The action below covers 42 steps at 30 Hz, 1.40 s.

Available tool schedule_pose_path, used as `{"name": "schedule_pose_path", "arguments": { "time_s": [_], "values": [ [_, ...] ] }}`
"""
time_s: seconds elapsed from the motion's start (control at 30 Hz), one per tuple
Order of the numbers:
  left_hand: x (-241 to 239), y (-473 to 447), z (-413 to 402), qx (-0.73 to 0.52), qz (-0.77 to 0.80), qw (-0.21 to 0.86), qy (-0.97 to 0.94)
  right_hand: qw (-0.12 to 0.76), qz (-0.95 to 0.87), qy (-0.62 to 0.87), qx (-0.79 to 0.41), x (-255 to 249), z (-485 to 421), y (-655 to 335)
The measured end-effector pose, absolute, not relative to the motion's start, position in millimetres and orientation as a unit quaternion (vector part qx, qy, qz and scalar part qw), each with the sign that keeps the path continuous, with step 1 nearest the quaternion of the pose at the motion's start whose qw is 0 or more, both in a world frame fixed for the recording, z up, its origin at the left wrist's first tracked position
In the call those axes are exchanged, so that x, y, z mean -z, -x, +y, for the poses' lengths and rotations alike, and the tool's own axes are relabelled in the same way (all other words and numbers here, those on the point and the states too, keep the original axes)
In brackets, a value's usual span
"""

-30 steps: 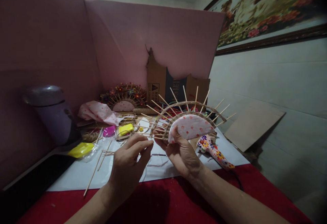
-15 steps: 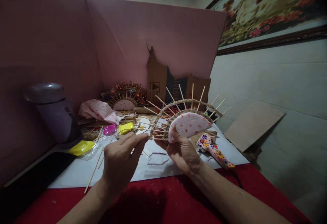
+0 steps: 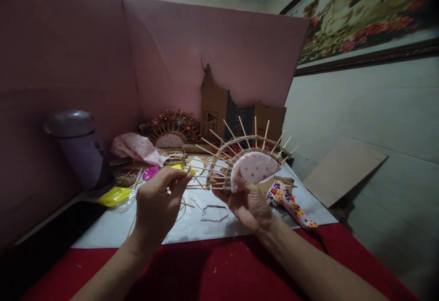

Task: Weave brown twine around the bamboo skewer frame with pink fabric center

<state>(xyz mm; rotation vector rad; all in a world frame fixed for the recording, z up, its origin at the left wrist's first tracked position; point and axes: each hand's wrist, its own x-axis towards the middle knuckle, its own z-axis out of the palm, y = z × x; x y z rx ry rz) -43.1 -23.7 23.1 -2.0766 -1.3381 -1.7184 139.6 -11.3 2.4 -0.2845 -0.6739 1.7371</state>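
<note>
My right hand grips a half-round woven stick piece by its lower left side, thumb on the front and fingers behind. Its centre is a white fabric half-disc with reddish dots. Thin wooden sticks fan out from it, with brown twine woven across them in two arcs. To the left, my left hand has thumb and forefinger pinched together near the tips of the lowest sticks. What lies in that pinch is too small to make out; a thin strand seems to run between the fingertips and the woven piece.
A flower-patterned glue gun lies right on the white sheet. A purple tumbler stands left, near yellow and magenta packets. Behind are dotted cloth, a finished-looking half-round piece and torn cardboard.
My left hand has drawn back left and slightly up from the woven edge, its fingertips now apart from the twine arc. The right hand still holds the piece, which has turned slightly.
</note>
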Motion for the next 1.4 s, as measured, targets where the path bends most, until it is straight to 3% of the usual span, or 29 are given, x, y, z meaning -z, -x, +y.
{"name": "schedule_pose_path", "arguments": {
  "time_s": [0.13, 0.3, 0.47, 0.83, 1.1, 1.4],
  "values": [
    [-27, 41, -26, 0.627, -0.453, -0.101, 0.626, 0.61, -0.255, 0.131, -0.738, -6, -11, -141],
    [-38, 47, -26, 0.587, -0.424, -0.484, 0.492, 0.603, -0.257, 0.134, -0.743, -9, -12, -143],
    [-43, 52, -24, 0.531, -0.384, -0.625, 0.425, 0.595, -0.255, 0.132, -0.75, -8, -12, -144],
    [-22, 34, -22, 0.472, -0.382, -0.632, 0.481, 0.532, -0.359, 0.131, -0.756, -8, -23, -138],
    [-14, 26, -20, 0.515, -0.353, -0.592, 0.509, 0.504, -0.36, 0.133, -0.774, -4, -26, -136],
    [-13, 19, -19, 0.504, -0.411, -0.561, 0.513, 0.543, -0.342, 0.083, -0.763, -6, -21, -135]
  ]
}}
